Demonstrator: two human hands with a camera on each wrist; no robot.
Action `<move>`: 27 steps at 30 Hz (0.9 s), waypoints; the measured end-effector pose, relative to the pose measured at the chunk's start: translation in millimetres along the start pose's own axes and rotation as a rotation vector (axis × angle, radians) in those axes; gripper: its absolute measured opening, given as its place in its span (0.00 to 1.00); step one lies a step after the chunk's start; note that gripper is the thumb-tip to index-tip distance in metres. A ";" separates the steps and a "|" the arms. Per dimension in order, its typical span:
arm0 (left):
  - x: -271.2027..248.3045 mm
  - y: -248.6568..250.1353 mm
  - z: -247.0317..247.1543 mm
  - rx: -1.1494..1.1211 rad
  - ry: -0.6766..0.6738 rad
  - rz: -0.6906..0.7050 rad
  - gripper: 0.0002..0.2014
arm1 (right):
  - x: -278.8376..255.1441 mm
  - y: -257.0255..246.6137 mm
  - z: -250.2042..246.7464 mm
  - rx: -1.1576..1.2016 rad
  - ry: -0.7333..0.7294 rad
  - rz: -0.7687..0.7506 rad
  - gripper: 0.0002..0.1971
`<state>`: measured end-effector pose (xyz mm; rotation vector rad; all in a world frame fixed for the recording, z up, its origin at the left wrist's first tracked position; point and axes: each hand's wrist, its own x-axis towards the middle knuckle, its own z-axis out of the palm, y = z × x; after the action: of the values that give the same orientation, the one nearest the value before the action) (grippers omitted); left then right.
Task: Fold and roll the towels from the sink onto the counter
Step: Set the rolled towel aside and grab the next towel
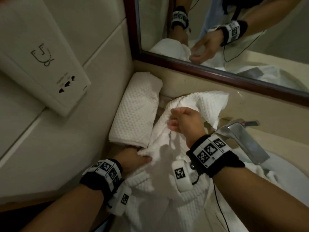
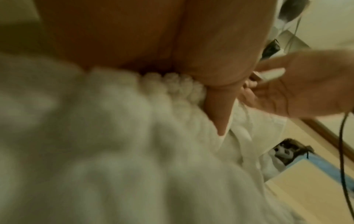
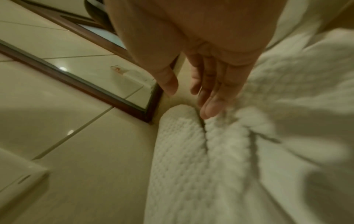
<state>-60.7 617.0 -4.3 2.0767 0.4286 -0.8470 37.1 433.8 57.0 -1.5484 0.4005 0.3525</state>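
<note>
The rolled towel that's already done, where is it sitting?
In the head view the rolled towel lies on the counter in the corner, left of the loose towel both hands work, below the mirror.

- Dim, warm indoor light; head view fairly sharp, edges bent by the wide lens.
- Small glare spots on wall tiles (image 3: 63,69).
- Both wrist views soft; towel (image 2: 95,151) heavily blurred, shadowed.
</note>
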 end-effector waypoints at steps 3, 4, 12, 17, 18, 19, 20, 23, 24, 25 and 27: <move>-2.6 0.4 4.3 -0.289 -0.031 -0.033 0.28 | -4.9 12.9 -22.2 0.008 0.047 0.032 0.04; -3.3 2.0 5.5 -0.349 -0.042 -0.036 0.23 | -6.4 17.0 -27.9 -0.006 0.056 0.031 0.04; -11.2 9.9 11.2 -0.556 -0.061 0.023 0.11 | -3.0 60.9 -52.2 -0.429 0.257 0.024 0.29; -13.6 8.2 18.5 -0.562 -0.009 0.086 0.13 | -3.6 88.7 -47.5 -0.976 0.174 0.148 0.54; -15.6 7.8 20.3 -0.561 0.005 0.106 0.13 | -2.8 92.1 -46.8 -1.012 0.133 0.158 0.52; -18.6 8.4 22.2 -0.550 0.022 0.125 0.12 | -2.0 93.2 -47.4 -1.000 0.106 0.165 0.46; -21.5 9.0 24.6 -0.539 0.036 0.148 0.11 | -0.8 95.0 -49.6 -0.953 0.095 0.159 0.38; -31.3 10.8 33.4 -0.548 0.065 0.204 0.09 | -8.3 97.2 -60.5 -0.879 0.076 0.101 0.16; -34.6 12.9 36.9 -0.564 0.074 0.217 0.09 | -12.1 97.5 -63.8 -0.868 0.074 0.073 0.13; -38.7 16.0 40.1 -0.572 0.083 0.232 0.09 | -17.0 97.1 -66.5 -0.844 0.083 0.046 0.12; -47.1 20.7 47.4 -0.593 0.089 0.272 0.09 | -26.4 94.0 -72.2 -0.737 0.096 -0.014 0.11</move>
<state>-102.4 566.5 20.3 1.5745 0.3768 -0.4001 -31.6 362.2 -13.0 -2.2926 0.3505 0.4435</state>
